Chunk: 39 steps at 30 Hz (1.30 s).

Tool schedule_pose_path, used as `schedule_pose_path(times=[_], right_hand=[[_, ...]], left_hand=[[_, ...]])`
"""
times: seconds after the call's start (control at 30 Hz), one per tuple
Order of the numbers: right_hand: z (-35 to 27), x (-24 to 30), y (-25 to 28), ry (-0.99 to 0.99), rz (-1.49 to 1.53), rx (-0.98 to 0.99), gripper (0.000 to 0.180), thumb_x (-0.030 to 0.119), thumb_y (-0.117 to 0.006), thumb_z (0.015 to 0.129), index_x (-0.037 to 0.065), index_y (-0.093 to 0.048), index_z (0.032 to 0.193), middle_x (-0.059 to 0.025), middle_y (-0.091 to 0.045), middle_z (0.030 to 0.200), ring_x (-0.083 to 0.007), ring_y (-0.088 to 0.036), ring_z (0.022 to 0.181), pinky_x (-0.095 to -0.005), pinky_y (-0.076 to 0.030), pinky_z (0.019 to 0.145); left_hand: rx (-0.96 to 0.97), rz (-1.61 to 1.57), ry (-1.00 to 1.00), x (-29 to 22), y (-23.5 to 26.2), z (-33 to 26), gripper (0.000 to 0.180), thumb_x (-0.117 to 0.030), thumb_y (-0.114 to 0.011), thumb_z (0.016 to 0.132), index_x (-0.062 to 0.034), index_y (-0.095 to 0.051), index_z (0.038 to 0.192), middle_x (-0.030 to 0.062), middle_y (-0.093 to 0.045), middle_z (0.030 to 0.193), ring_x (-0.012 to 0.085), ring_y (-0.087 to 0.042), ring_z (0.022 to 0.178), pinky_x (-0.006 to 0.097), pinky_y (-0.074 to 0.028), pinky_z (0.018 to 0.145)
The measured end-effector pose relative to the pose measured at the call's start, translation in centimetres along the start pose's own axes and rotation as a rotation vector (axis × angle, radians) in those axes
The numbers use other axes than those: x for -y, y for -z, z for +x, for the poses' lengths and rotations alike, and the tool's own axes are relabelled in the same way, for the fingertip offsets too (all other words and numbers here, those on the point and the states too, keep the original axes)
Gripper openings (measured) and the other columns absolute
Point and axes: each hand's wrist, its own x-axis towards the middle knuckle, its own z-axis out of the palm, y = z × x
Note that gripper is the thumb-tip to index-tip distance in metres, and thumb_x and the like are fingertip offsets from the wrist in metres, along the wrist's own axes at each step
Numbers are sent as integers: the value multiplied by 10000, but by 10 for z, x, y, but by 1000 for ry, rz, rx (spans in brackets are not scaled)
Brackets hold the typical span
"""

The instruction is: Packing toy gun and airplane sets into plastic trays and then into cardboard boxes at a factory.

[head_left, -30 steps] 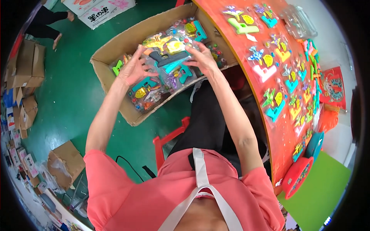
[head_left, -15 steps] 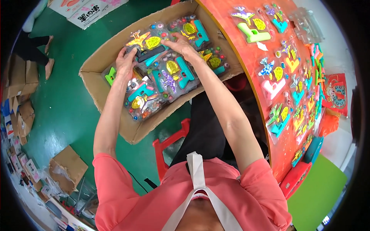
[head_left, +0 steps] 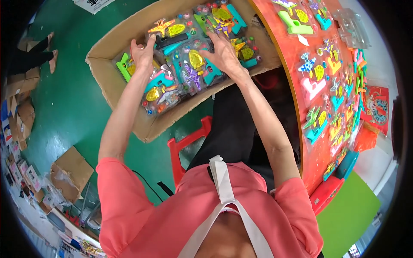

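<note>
A cardboard carton (head_left: 102, 79) holds several clear blister packs of toy pieces. At its far left lies a pack with an orange toy plane (head_left: 161, 26) and a yellow piece. My left hand (head_left: 143, 55) rests at that pack's near left edge, thumb and fingers apart. My right hand (head_left: 223, 55) is over the packs with its fingers spread, nearest a pack with a purple plane (head_left: 191, 75) and teal toy guns. A black toy part (head_left: 172, 41) lies between the hands. Nearer me is a pack with a teal gun (head_left: 160, 80). A lime-green piece (head_left: 124, 66) stands at the left wall.
An orange-red table (head_left: 316, 161) on the right carries more toy packs and an empty clear tray (head_left: 353, 32). Below the carton stands a red stool (head_left: 183, 146). On the green floor at left lie an open box (head_left: 71, 174) and stacked cartons; another person's legs (head_left: 36, 55) show there.
My right hand has come off the orange-plane pack and moved right, its fingers now spread. My left hand stays by that pack. The view has shifted slightly.
</note>
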Motion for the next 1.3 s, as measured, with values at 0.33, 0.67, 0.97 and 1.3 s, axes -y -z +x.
schedule_pose_path(times=[0.33, 0.67, 0.97, 1.3], right_hand=[[-41, 26, 31, 50, -12, -19, 428, 167, -740, 789, -17, -598, 1149, -231, -607, 1058, -399, -594, 988, -451, -496, 838], [-52, 1, 5, -41, -193, 285, 585, 260, -784, 745, 39, -552, 1234, -270, -593, 1095, -402, -623, 999, -462, -525, 846], [-105, 60, 59, 225, 22, -236, 322, 133, -663, 821, -3, -565, 1095, -247, -561, 1165, -411, -570, 1057, -476, -505, 872], [-300, -27, 255, -296, 248, -698, 224, 149, -659, 887, 4, -663, 1057, -137, -669, 837, -206, -645, 727, -334, -522, 681]], left_hand=[[424, -158, 341, -14, 28, -98, 705, -483, -772, 798, -15, -471, 1232, 132, -489, 1164, 265, -534, 1019, 400, -504, 846], [704, -136, 565, 14, -16, -110, 763, -206, -697, 904, -13, -215, 1463, 163, -512, 1275, 267, -589, 1000, 468, -544, 860], [742, -85, 512, 46, -1, -71, 375, -35, -615, 915, -1, -425, 1236, 174, -605, 1142, 287, -606, 1068, 441, -556, 902], [558, 69, 141, -38, 34, -146, 525, -120, -666, 890, -44, -419, 1348, 109, -568, 1132, 211, -601, 939, 367, -557, 749]])
